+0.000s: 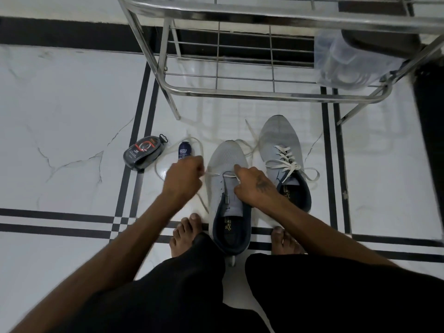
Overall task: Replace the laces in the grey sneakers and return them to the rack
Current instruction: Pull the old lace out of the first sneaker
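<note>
Polish pack [143,152] and bottle [183,150] sit left of the rack [240,92]. Left hand [183,176] pinches the lace [213,173]; right hand [254,186] grips the half-laced sneaker [228,159].

- The left hand [183,175] pinches a white lace [212,174] beside the near grey sneaker [227,188].
- The right hand [254,185] grips that sneaker's tongue area.
- The laced sneaker [283,162] lies just right of it.
- A steel rack [264,92] stands beyond.
</note>
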`<state>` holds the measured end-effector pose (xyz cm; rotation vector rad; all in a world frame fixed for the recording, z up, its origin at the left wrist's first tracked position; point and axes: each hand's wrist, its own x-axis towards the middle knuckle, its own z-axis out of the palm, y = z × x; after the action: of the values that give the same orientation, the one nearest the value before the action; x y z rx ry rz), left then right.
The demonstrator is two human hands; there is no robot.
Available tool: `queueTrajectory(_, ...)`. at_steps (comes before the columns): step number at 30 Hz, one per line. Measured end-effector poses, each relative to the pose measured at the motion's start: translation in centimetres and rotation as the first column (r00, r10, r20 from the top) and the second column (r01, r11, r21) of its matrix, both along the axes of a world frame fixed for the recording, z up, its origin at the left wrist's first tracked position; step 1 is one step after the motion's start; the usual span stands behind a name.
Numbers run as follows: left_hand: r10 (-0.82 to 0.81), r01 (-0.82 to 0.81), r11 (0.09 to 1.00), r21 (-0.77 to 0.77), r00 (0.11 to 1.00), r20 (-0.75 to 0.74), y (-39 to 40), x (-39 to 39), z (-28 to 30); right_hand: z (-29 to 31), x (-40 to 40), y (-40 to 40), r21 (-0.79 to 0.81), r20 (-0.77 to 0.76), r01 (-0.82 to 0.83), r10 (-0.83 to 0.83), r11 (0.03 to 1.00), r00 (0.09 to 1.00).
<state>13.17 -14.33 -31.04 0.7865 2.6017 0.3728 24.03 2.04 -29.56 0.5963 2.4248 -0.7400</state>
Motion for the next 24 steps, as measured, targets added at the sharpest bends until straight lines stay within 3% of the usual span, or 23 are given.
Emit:
queueTrajectory(4, 0.145, -0.149, 0.984, -0.095, 0.988, -0.047, -5.2, -1.9, 2.5, 0.1, 0.0, 0.0, 0.011, 0.004, 0.015, -0.015, 1.000, 1.000)
queueTrajectory(7, 0.018, -0.022, 1.000, -0.018, 0.982, -0.190, -3.1, -0.9, 2.4, 0.1, -0.3, -0.1, -0.002, 0.007, 0.011, -0.011, 1.000, 1.000)
queueTrajectory(9, -0.094, 0.097, 0.995, 0.015, 0.987, -0.128, 0.4, 0.6, 1.2, 0.1, -0.4, -0.1, 0.009, 0.013, -0.002, 0.002, 1.000, 1.000)
queueTrajectory(13, -0.229, 0.224, 0.970, -0.090, 0.972, -0.046, 4.1, 1.9, -1.2, -0.2, -0.4, 0.0, 0.026, 0.004, -0.016, 0.016, 1.000, 1.000)
queueTrajectory(17, -0.188, 0.183, 0.978, -0.102, 0.981, -0.041, 1.7, 0.6, -0.7, -0.3, -0.2, -0.1, 0.003, -0.005, -0.013, 0.013, 1.000, 1.000)
queueTrajectory(24, -0.070, 0.032, 0.991, -0.127, 0.949, -0.309, -5.4, -2.2, 1.1, -0.1, -0.2, -0.2, -0.012, 0.000, -0.001, 0.001, 1.000, 1.000)
